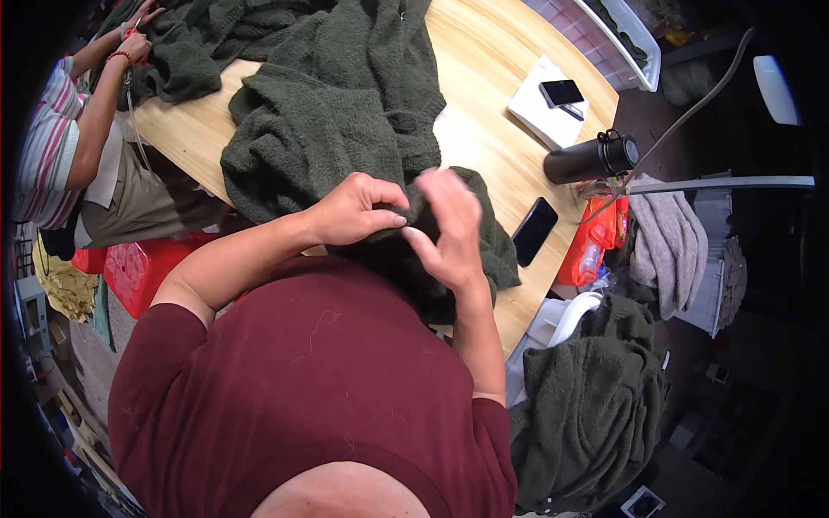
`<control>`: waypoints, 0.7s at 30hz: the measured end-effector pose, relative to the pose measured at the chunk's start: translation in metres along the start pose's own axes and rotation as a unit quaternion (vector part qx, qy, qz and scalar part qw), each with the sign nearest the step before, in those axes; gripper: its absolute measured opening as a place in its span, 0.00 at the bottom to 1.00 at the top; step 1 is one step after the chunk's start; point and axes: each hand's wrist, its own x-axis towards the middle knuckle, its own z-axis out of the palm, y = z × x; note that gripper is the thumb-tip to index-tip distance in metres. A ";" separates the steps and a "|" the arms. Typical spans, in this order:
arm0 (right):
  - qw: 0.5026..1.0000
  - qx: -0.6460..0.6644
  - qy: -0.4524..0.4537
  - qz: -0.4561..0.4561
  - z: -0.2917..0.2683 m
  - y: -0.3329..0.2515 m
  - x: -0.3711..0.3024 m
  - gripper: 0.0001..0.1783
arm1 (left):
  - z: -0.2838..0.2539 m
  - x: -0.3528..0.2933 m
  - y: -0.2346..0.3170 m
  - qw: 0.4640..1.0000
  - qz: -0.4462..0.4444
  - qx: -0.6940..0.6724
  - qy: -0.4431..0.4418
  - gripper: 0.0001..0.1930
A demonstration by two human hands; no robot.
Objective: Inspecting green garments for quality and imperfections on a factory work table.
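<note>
A dark green knit garment (345, 112) lies bunched over the near part of the table, its folds running down to my lap. My left hand (358, 209) is closed in a pinch, thumb against forefinger, at the near edge of this fabric. Just to its right, my right hand (451, 229) is raised over the garment. Its fingers are blurred by motion, but the thumb stands well apart from them, and nothing shows between. Whether a thread runs between the hands is too small to tell.
On the wooden table (484, 52) are a white box (540, 108) bearing a small phone, a black bottle (591, 160) and another phone (534, 231). More dark green knitwear (596, 406) hangs at my right. At far left a co-worker's hands (134, 43) handle green fabric beside a red stool (142, 274).
</note>
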 end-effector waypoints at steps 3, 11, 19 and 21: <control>0.978 0.191 -0.071 0.054 0.019 0.018 -0.005 0.05 | -0.004 0.000 0.012 0.999 0.016 0.033 0.003 0.05; 0.977 0.199 -0.036 0.068 0.025 0.010 0.002 0.04 | -0.012 0.001 -0.006 0.990 0.046 0.124 0.043 0.06; 0.982 0.133 -0.089 0.101 0.017 0.001 -0.004 0.02 | 0.005 0.001 -0.021 0.997 0.045 -0.055 0.029 0.04; 0.994 0.068 -0.068 0.050 0.023 -0.002 -0.006 0.02 | 0.006 -0.002 -0.019 0.999 0.006 0.009 0.036 0.06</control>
